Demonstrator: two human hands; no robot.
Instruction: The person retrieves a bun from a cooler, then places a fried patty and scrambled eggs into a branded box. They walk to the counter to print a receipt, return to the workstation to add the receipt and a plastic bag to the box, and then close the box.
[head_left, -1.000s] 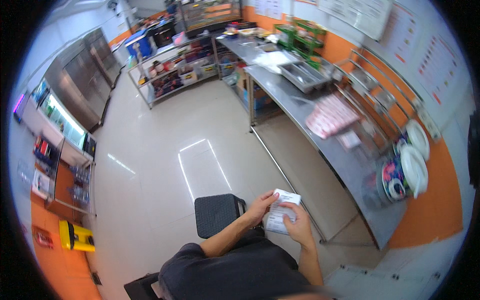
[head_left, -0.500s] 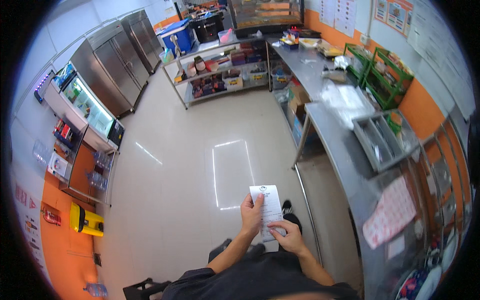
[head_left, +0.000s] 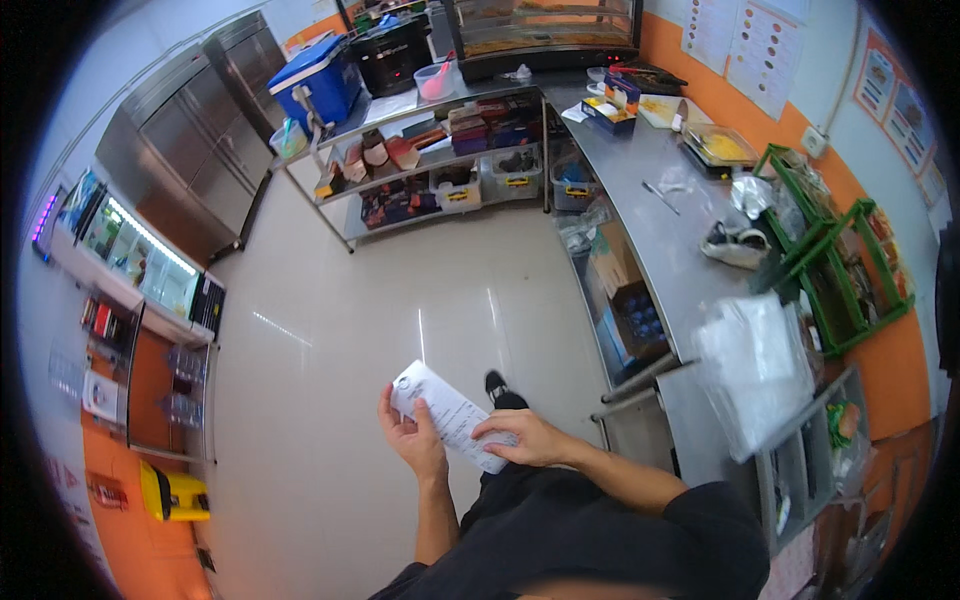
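A long white paper receipt (head_left: 448, 408) with printed lines is held in front of my body, tilted with its top toward the left. My left hand (head_left: 412, 432) grips its upper left edge, thumb on the printed face and fingers behind. Near the lower end, my right hand (head_left: 527, 438) has its fingers over the paper's right edge, pinching it. Beneath the receipt are the tiled floor (head_left: 330, 400) and one of my black shoes (head_left: 495, 384).
A steel counter (head_left: 640, 215) runs along the right, bearing plastic bags (head_left: 755, 370), green racks (head_left: 840, 270) and a lidded food tray (head_left: 720, 148). Ahead, a shelf unit (head_left: 335, 222) holds boxes under a blue cooler (head_left: 318, 82). Fridges and a yellow bin (head_left: 175, 492) line the left.
I have moved forward, so the counter and shelves appear nearer. The receipt has swung from nearly upright to slanting left, and both hands have shifted left with it.
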